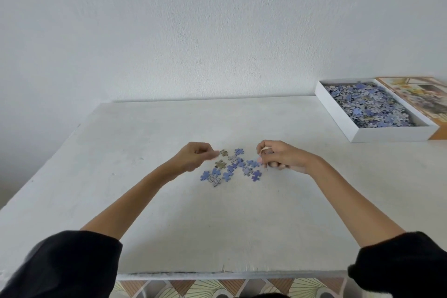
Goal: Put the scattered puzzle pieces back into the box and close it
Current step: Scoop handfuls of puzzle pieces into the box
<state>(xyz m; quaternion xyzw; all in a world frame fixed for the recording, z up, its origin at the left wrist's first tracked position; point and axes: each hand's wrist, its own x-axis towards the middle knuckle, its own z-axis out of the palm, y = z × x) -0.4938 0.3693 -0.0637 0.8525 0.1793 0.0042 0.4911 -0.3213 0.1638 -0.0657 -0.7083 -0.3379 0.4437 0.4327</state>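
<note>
Pieces (232,168) between both hands; box (350,132) far off at two o'clock, nearer right hand (280,156). Left hand (197,156) fingers (214,153) narrow at tan piece (223,152), grip unclear; right fingers curled, maybe holding pieces, cannot tell.

Both forearms reach forward, converging, bare below black sleeves (60,264) bunched at the elbows. The left hand (196,157) is palm-down with its fingers curled and the thumb and forefinger tips drawn together; blur hides whether they pinch anything. The right hand (278,156) is curled too, wrist bent inward, pinching a pale puzzle piece (265,149).
</note>
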